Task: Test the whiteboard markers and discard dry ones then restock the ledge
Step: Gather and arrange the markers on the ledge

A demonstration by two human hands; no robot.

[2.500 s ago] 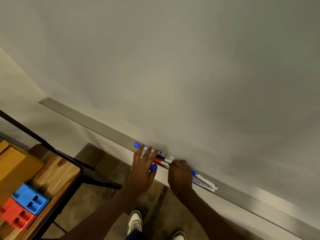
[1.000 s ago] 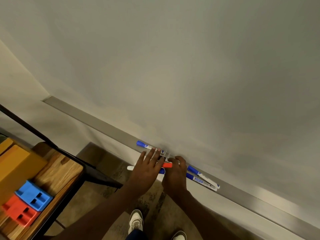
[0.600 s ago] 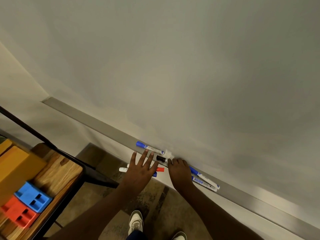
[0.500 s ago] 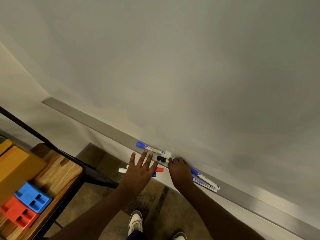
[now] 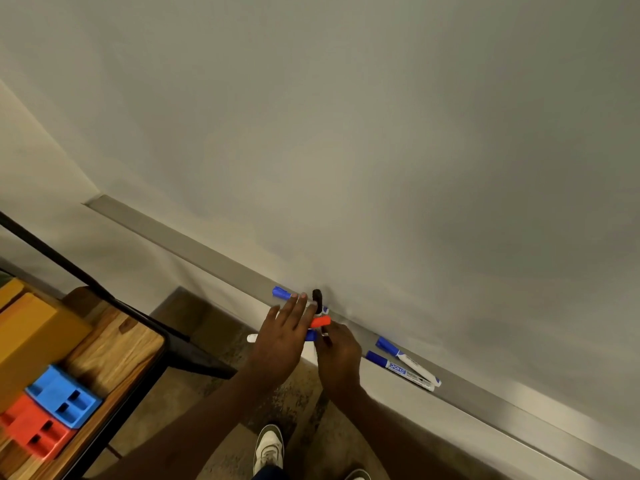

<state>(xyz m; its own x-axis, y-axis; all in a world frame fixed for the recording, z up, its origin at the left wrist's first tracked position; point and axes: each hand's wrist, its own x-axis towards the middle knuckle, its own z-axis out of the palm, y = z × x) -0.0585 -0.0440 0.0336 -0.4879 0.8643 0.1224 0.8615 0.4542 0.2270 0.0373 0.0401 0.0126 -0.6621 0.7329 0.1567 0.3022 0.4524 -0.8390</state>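
Along the foot of the whiteboard (image 5: 346, 133) runs a grey metal ledge (image 5: 173, 239). My left hand (image 5: 280, 341) hovers in front of it with straight, spread fingers. Under its palm it holds a red-capped marker (image 5: 321, 321) and a blue-capped marker (image 5: 311, 336). Its fingertips reach a blue marker (image 5: 281, 292) lying on the ledge. My right hand (image 5: 339, 355) pinches a black marker (image 5: 317, 296), which stands nearly upright against the board. Two more blue markers (image 5: 398, 356) lie side by side on the ledge to the right.
A wooden table (image 5: 114, 341) with a black frame stands at the lower left. It carries a yellow box (image 5: 31, 337), a blue block (image 5: 64, 396) and a red block (image 5: 31, 431). My shoes (image 5: 268, 448) stand on the mottled floor below the ledge.
My right hand has lifted the black marker off the ledge and tipped it upright against the board. My left hand, with its two markers, has moved slightly up toward the ledge.
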